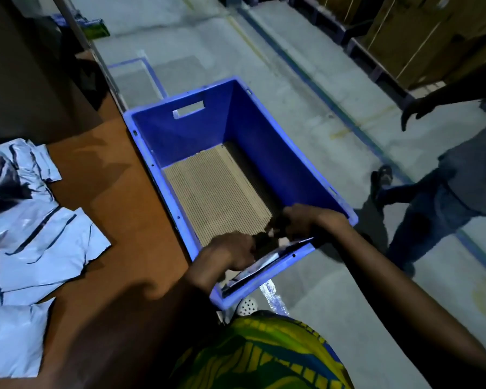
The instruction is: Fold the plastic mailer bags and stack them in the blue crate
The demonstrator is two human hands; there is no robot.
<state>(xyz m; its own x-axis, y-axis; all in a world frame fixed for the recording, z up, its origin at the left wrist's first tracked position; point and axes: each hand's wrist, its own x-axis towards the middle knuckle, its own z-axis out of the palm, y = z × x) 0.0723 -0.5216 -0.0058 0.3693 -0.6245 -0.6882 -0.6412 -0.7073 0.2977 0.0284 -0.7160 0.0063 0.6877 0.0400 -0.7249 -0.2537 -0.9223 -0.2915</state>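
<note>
Two hands are sharing one grip at the near end of the blue crate (292,153): we are holding a single folded mailer bag (264,262) between them. Our left hand (227,254) is curling its fingers round the bag's nearer part. Our right hand (306,220) is curling round its farther end, though the dim light is hiding the exact fingertip contact. The bag is lying tilted against the inside of the crate's near wall, just below the rim. A ribbed cardboard sheet (216,192) is lining the crate's bottom. The crate is sitting just beside the brown surface (118,192), one long side running along the surface's edge. On that surface, to our left and well apart from the crate, a heap of loose mailer bags (34,234) is lying crumpled and overlapping. On the grey floor (292,66) to our right, a second person (438,197) is standing
</note>
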